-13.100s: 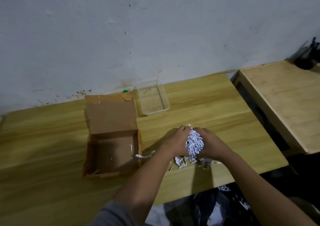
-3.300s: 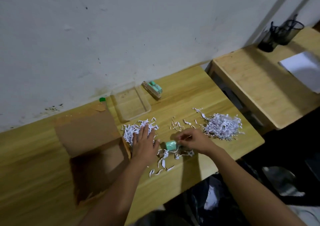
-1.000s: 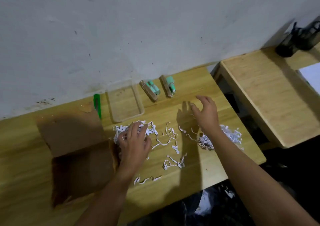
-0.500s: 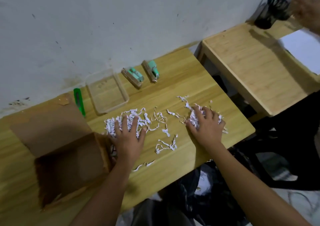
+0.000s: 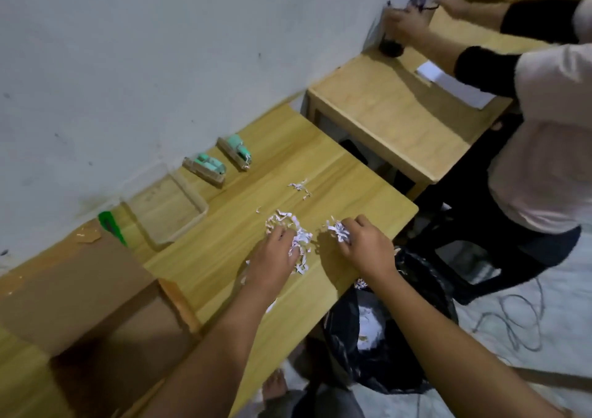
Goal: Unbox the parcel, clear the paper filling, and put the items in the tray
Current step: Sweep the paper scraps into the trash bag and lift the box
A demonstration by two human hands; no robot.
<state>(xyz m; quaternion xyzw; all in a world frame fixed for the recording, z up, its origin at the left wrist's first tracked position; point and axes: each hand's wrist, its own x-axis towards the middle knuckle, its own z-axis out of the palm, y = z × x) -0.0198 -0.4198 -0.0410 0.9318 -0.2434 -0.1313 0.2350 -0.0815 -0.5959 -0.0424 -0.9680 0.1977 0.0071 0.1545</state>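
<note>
Two hands close together near the front edge of the table (image 5: 352, 187): left hand (image 5: 275, 259) and right hand (image 5: 366, 246), each with fingers curled round shredded paper (image 5: 299, 241). Green items (image 5: 206, 167) just beside the clear tray (image 5: 182, 227), outside it. Open cardboard box (image 5: 80, 289) at far left.

Grey-white wall (image 5: 160, 49) (scuffed, stained low down) runs behind the wooden table (image 5: 323, 174). A second wooden table (image 5: 384, 113) stands to its right; pale floor (image 5: 551, 347) lies below.

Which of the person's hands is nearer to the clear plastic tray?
Left. The left hand gathers paper shreds right of the tray; the right hand is farther right, by the table edge.
</note>
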